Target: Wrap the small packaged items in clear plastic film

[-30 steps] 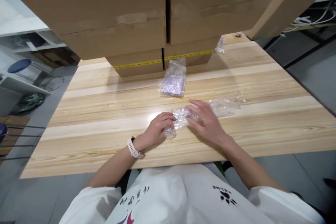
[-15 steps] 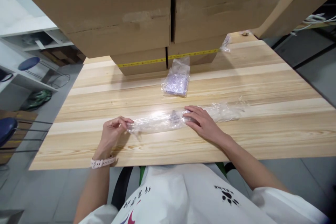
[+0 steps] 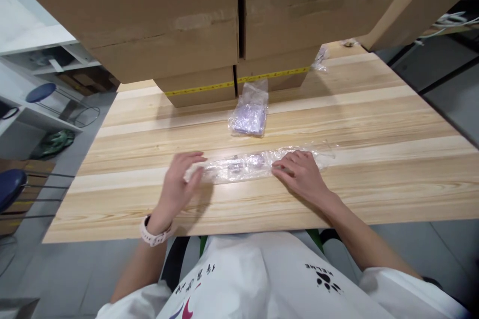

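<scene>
A long strip of clear, crinkled plastic bag [image 3: 241, 165] lies flat across the tabletop, with small dark and purplish items showing through its middle. My left hand [image 3: 182, 175] is at the bag's left end, thumb and fingers spread apart and a little blurred. My right hand [image 3: 299, 173] rests on the right part of the bag, fingers curled and gathered on the plastic. Beyond the bag's right end, thin loose film sticks out past my right hand. Farther back lies a clear bag with a purple packet [image 3: 250, 115] inside.
Large cardboard boxes [image 3: 157, 25] stand stacked at the back of the wooden table [image 3: 374, 179]. A yellow tape measure [image 3: 202, 88] runs along their lower part. A crumpled plastic wrapper [image 3: 320, 59] lies beside them. Blue stools [image 3: 41, 92] are on the floor at left.
My left hand has let go of the bag's left end, opened and moved right. My right hand has shifted slightly right and curled its fingers. The items in the bag now show more.
</scene>
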`<state>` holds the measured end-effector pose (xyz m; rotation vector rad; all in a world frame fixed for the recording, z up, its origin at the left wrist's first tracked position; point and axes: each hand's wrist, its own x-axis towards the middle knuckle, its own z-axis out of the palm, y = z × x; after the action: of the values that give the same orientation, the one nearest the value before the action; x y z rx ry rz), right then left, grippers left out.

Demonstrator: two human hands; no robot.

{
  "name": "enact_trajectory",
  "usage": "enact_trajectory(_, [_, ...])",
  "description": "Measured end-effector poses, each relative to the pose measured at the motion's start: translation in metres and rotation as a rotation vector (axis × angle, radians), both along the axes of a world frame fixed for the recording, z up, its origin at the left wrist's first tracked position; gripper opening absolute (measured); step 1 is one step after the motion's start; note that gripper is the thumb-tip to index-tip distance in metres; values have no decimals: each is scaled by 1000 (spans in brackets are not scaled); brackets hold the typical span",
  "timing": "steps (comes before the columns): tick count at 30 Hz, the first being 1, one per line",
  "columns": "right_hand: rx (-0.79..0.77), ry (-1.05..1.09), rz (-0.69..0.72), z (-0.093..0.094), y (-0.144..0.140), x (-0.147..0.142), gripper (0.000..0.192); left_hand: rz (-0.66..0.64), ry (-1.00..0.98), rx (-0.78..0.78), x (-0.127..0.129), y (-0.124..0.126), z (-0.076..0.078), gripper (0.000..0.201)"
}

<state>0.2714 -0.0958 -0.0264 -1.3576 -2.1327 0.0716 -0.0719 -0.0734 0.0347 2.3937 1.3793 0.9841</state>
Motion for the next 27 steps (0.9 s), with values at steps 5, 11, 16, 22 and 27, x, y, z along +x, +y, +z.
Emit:
enact_trajectory(5, [40, 2, 72, 11, -4, -1, 20, -223, 285, -39, 33, 2, -27, 39])
enact_trajectory(11, [-4, -1, 164, 21, -16, 5, 15, -189, 271, 31, 27, 3, -34, 6])
enact_trajectory(16, [-78, 25, 139, 29, -13, 8, 15, -157, 201, 5, 28, 4, -22, 14])
enact_trajectory(22, [16, 15, -7, 37, -5, 8, 16, -139, 88, -32, 35, 12, -10, 12])
enact_trajectory(27, [-73, 24, -80, 33, 2, 10, 18, -17, 70, -213, 35, 20, -16, 12])
